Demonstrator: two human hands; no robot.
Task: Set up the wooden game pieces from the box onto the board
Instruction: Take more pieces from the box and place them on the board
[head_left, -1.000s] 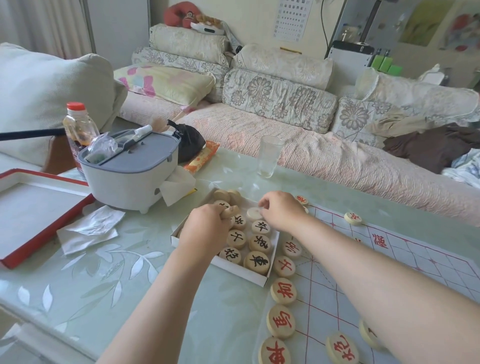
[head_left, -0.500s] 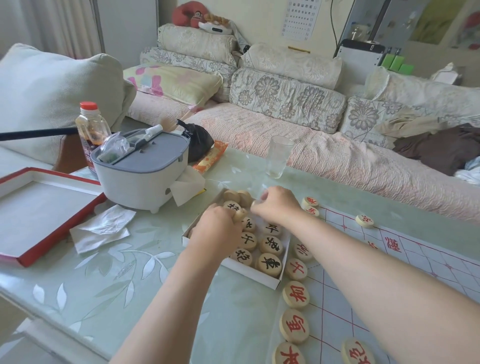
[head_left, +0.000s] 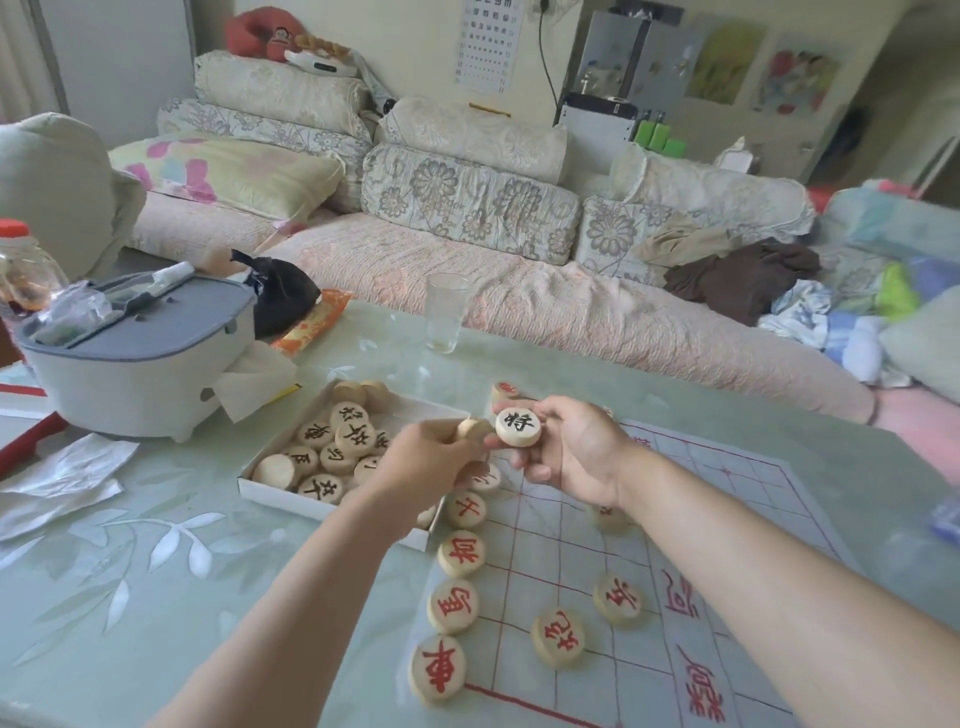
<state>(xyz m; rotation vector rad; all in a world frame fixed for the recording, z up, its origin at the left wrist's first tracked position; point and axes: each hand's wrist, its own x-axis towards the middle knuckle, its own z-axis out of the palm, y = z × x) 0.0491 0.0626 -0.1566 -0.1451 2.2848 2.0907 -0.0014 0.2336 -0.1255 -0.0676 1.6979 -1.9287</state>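
Pinching a round wooden piece (head_left: 518, 427) that bears a black character, the right hand (head_left: 571, 449) holds it face up between thumb and fingertips, above the far left corner of the board (head_left: 561, 525). Just beside it, the left hand (head_left: 428, 462) grips a second piece (head_left: 472, 428) with its plain side showing, raised over the right end of the box (head_left: 311, 506). That shallow white box lies just beside the board's left edge and holds a loose heap of black-lettered pieces (head_left: 337, 452), a few of them blank side up. Four red-lettered pieces (head_left: 461, 553) stand in a column down the board's left edge, two more sit further in, and another is partly hidden under the right wrist. Board and box rest on a pale green surface (head_left: 156, 571) with a leaf pattern. Beyond them stand an empty drinking glass (head_left: 445, 312) and a grey container (head_left: 140, 358), with crumpled tissues (head_left: 62, 478) at the left. A cushioned sofa (head_left: 519, 312) runs behind.
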